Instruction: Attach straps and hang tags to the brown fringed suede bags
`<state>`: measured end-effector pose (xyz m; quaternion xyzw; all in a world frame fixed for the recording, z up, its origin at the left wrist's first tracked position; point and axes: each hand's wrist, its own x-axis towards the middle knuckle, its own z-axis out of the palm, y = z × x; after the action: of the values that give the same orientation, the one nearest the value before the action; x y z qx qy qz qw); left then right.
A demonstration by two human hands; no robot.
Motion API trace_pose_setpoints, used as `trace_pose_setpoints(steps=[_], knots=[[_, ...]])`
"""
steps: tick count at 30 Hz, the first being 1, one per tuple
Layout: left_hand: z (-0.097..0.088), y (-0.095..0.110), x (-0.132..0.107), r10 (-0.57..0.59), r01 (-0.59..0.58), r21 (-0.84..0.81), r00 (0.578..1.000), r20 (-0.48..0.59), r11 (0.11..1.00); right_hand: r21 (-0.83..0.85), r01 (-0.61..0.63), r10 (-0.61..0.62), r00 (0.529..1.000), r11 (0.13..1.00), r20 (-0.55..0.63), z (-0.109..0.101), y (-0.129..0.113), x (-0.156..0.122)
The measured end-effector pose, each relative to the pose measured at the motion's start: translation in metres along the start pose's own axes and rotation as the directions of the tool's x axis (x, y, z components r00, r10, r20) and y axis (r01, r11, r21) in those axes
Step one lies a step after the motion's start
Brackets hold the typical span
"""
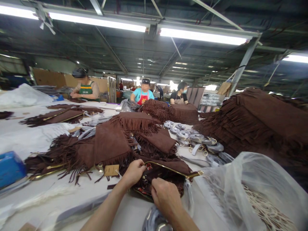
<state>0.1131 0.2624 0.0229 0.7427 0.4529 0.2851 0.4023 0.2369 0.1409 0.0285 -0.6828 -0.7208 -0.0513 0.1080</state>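
An unzipped brown bag [172,175] lies on the table in front of me, its gold zipper edges spread apart and a patterned lining showing inside. My left hand [133,171] is closed on the bag's rim at the left end of the opening. Over the near side of the opening is my right hand [166,194], its fingers curled inward at the bag's mouth; what they hold is hidden. A tan paper tag [111,170] lies left of my left hand, beside a fringed brown bag [112,142].
A tall stack of fringed brown bags [271,118] rises at the right. Wrapped straps with gold clips [197,139] lie mid-table. A clear plastic bag of pale cords [262,199] sits near right, a blue box [11,170] at left. Several co-workers [143,93] are across the table.
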Motion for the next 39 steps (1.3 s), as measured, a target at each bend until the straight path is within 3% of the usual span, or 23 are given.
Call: trace_pose_setpoints(steps=[9,14,22,26,28,32,35,37,39], knots=[[-0.001,-0.004,-0.004,-0.021,0.028,-0.126,0.998,0.055,0.992,0.19,0.067,-0.074,0.997,0.979,0.031,0.001,-0.005,0.009],[-0.002,-0.005,-0.005,-0.034,0.051,-0.213,0.996,0.082,0.976,0.151,0.039,-0.042,0.999,0.988,0.015,0.002,-0.017,0.021],[-0.006,-0.004,-0.005,-0.037,0.07,-0.294,0.993,0.116,0.953,0.066,0.053,-0.048,0.996,0.996,-0.079,0.01,-0.02,0.028],[-0.006,-0.003,-0.008,-0.02,0.056,-0.299,0.992,0.122,0.953,0.169,0.063,-0.037,0.988,0.984,-0.152,0.02,-0.016,0.028],[-0.007,-0.002,-0.009,0.002,0.032,-0.296,0.994,0.114,0.955,0.332,0.118,-0.043,0.974,0.936,-0.223,0.021,-0.014,0.028],[-0.011,0.007,-0.015,0.086,-0.062,-0.272,0.993,0.077,0.96,0.629,0.244,0.017,0.925,0.738,-0.379,0.008,-0.002,0.028],[-0.018,0.023,-0.021,0.196,-0.195,-0.207,0.98,-0.013,0.959,0.716,0.253,0.091,0.91,0.651,-0.404,-0.008,0.009,0.026],[-0.023,0.037,-0.027,0.301,-0.313,-0.093,0.946,-0.119,0.945,0.75,0.239,0.127,0.91,0.617,-0.395,-0.014,0.014,0.023],[-0.023,0.051,-0.032,0.355,-0.362,-0.033,0.924,-0.143,0.931,0.787,0.218,0.177,0.907,0.577,-0.381,-0.016,0.018,0.02]])
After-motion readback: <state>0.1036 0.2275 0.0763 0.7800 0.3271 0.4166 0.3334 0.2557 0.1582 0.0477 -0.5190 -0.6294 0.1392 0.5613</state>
